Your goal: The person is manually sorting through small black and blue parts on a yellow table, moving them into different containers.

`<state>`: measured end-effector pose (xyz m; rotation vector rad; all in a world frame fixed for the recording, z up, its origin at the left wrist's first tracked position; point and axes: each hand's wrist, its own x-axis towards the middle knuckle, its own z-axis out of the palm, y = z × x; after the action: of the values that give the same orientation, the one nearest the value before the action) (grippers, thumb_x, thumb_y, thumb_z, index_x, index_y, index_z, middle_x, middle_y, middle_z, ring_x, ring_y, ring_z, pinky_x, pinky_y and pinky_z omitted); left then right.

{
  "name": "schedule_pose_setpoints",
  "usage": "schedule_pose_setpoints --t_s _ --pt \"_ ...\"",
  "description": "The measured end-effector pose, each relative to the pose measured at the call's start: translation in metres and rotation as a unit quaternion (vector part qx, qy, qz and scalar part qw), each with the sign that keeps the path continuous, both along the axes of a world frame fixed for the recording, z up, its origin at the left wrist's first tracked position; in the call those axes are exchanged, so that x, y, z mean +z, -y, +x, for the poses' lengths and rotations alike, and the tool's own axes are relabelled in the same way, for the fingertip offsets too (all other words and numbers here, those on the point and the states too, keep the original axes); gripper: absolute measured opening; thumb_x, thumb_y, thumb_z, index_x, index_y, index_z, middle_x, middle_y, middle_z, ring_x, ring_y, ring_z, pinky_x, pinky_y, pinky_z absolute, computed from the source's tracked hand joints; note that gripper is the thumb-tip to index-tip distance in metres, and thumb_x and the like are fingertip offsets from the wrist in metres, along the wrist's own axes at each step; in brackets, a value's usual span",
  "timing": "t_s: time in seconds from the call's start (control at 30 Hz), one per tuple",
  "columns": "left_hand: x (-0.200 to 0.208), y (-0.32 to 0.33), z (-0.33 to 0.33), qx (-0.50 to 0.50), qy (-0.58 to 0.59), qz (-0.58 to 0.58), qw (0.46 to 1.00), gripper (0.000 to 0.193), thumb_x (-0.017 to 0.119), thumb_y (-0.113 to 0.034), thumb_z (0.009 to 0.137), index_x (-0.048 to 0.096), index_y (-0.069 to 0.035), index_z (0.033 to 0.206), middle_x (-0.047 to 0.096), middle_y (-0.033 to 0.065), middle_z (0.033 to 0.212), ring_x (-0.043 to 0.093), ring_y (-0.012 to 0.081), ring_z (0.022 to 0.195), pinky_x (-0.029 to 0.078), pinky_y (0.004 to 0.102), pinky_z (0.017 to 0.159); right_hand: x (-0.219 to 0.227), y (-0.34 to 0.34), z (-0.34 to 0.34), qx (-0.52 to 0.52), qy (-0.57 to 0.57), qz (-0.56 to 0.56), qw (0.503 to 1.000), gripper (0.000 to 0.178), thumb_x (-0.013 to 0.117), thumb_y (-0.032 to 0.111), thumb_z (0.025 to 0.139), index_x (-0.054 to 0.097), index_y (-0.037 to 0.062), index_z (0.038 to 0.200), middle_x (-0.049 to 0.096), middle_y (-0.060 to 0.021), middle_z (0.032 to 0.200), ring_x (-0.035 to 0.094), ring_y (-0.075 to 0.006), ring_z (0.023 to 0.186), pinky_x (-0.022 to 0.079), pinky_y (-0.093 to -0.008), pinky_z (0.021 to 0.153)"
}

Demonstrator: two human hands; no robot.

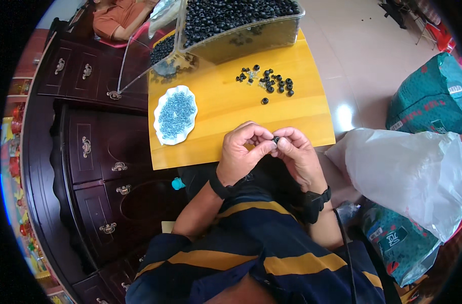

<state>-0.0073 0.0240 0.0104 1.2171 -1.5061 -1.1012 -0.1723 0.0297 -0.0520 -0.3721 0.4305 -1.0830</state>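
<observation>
Over the near edge of the yellow wooden table (pixel 226 111), my two hands meet fingertip to fingertip. A small black ring-shaped part (pixel 276 139) sits between them. My right hand (pixel 296 152) pinches it between thumb and forefinger. My left hand (pixel 245 149) is closed in a pinch right beside it, its fingertips at the part; whether it holds a smaller piece too is hidden. Further off on the table lie several loose black parts (pixel 270 89), with a few small clear pieces (pixel 251 75) among them. A white wavy-edged dish (pixel 158 120) of small clear bluish pieces (pixel 177 114) stands to the left.
At the table's far end stands a clear plastic bin (pixel 241 49) heaped with black parts. Dark wooden drawers (pixel 89 147) line the left side. White (pixel 403 172) and teal sacks (pixel 428 96) stand on the right. Another person in an orange shirt (pixel 118 20) sits at the far left.
</observation>
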Motion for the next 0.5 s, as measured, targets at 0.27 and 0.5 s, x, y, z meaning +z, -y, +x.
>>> schedule_pose_setpoints --t_s 0.27,0.5 --pt "0.043 -0.002 -0.008 -0.048 0.116 -0.054 0.991 0.012 0.073 0.004 0.083 0.07 0.0 0.095 0.069 0.0086 0.087 0.067 0.0136 0.073 0.052 0.0248 0.066 0.002 0.001 -0.015 0.026 0.069 0.051 0.996 0.022 0.065 0.015 0.099 0.062 0.0065 0.119 0.067 -0.0047 0.102 0.065 -0.011 0.087 0.056 -0.0268 0.082" --pt "0.136 -0.047 -0.034 -0.535 -0.225 0.003 0.815 0.021 0.061 -0.017 0.099 0.071 0.0 0.094 0.069 0.0132 0.1 0.067 0.0289 0.078 0.054 0.0402 0.067 0.003 0.004 -0.023 -0.019 0.145 0.07 0.987 0.021 0.063 0.013 0.1 0.061 0.0081 0.121 0.065 -0.0037 0.106 0.065 -0.0104 0.087 0.057 -0.0263 0.081"
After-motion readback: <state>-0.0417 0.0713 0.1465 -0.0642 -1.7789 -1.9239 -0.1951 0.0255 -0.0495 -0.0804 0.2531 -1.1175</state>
